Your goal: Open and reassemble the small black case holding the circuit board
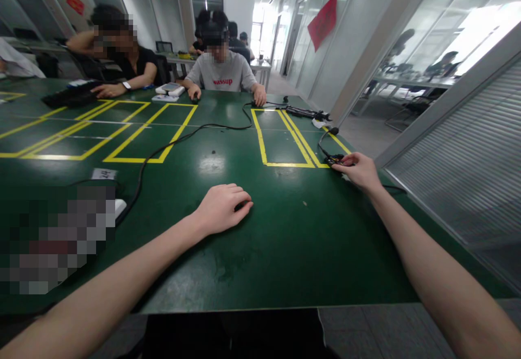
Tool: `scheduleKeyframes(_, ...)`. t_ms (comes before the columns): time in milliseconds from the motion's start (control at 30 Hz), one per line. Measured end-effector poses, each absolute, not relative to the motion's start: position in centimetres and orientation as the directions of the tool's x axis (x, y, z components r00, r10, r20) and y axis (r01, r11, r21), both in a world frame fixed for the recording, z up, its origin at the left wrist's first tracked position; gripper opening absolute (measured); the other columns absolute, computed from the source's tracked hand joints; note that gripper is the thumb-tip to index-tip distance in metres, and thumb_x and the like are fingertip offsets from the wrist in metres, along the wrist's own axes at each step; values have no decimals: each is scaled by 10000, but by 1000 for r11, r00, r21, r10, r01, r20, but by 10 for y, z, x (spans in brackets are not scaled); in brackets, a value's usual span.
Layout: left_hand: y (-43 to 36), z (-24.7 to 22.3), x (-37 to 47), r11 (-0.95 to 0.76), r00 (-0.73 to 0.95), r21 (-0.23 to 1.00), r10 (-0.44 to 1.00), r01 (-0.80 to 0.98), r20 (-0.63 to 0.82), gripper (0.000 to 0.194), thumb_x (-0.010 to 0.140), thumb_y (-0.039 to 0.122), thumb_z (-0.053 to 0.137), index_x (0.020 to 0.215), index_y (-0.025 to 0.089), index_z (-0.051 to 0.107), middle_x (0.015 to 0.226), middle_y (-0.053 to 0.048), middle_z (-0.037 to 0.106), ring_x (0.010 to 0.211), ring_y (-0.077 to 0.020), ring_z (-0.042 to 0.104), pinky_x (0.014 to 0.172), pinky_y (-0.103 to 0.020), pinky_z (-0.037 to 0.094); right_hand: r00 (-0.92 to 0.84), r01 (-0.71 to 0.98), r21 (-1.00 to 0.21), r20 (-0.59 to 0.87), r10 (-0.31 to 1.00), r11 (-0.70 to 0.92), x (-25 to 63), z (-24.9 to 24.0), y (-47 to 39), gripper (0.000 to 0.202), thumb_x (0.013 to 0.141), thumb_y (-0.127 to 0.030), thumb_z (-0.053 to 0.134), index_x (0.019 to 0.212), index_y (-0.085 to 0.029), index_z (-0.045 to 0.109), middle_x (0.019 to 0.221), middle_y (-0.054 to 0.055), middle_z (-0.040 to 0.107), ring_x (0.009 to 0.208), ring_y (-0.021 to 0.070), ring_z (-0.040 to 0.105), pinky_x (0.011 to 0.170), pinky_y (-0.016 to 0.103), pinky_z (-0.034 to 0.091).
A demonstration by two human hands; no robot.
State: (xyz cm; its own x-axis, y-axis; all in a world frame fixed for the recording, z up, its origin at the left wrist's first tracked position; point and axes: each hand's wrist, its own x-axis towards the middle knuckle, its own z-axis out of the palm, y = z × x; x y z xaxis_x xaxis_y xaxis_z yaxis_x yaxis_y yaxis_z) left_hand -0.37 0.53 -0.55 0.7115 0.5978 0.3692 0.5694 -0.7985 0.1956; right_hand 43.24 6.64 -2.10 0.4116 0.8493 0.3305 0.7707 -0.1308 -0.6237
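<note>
Head view — right hand (358, 170) at a black device (336, 160) — green table (277, 239) beneath.

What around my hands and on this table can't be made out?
All in the head view:
- Left hand: its palm, hidden by the hand itself.
- Small dark device: partly covered by the right hand, details too small.
- Pixelated patch: contents blurred out, cut off by the left edge.

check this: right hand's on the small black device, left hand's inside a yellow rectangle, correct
No: the head view shows the left hand outside every yellow rectangle, nearer the green table's front edge. The right hand is on the small black device.
</note>
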Motion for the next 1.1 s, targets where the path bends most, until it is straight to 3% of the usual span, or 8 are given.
scheduleKeyframes(167,5,-5,-3,-796,707,198,601,572,373,202,991,251,566,938,187,751,891,-39,785,814,-186,707,722,-291,518,407,787,-604,355,842,-125,431,-23,67,306,661,-407,784,771,-227,563,775,43,673,764,236,633,682,335,495)
scheduleKeyframes(333,4,-4,-4,-792,707,203,607,576,363,220,994,257,555,937,184,754,881,-44,781,810,-191,706,726,-297,527,454,800,-580,415,789,-155,433,-18,62,274,747,-419,728,899,-207,645,884,88,704,860,279,674,760,374,522)
scheduleKeyframes(467,5,-5,-4,-791,708,210,609,575,358,237,997,271,543,939,186,757,875,-47,774,804,-188,699,729,-298,534,478,838,-491,447,757,-239,438,-19,59,322,801,-416,673,1026,-189,711,1015,138,736,971,326,687,823,410,533)
scheduleKeyframes(633,5,-5,-4,-793,706,214,607,571,365,249,998,276,536,940,183,760,877,-49,772,802,-187,696,736,-300,539,524,835,-361,296,798,-415,440,-25,62,430,803,-486,681,1095,-181,768,1143,179,750,1068,407,684,810,462,542)
scheduleKeyframes(733,5,-5,-4,-792,707,215,608,571,361,247,997,269,538,938,178,760,876,-48,773,801,-189,697,727,-300,535,524,836,-336,256,813,-433,436,-25,63,473,782,-507,706,1124,-189,776,1126,172,765,1051,409,698,770,450,546)
scheduleKeyframes(967,5,-7,-4,-791,709,209,609,575,355,233,995,269,542,943,184,752,887,-50,770,814,-185,697,749,-296,544,285,908,-387,285,915,-162,391,-26,58,374,781,-506,717,1011,-213,743,1011,104,783,917,309,714,717,366,538)
scheduleKeyframes(1100,5,-6,-5,-790,696,232,611,568,377,222,1003,282,536,1044,191,734,969,-59,771,874,-196,701,782,-314,553,-86,841,-495,274,958,217,338,-22,40,327,814,-450,724,1043,-217,713,1006,68,777,861,255,709,755,363,548)
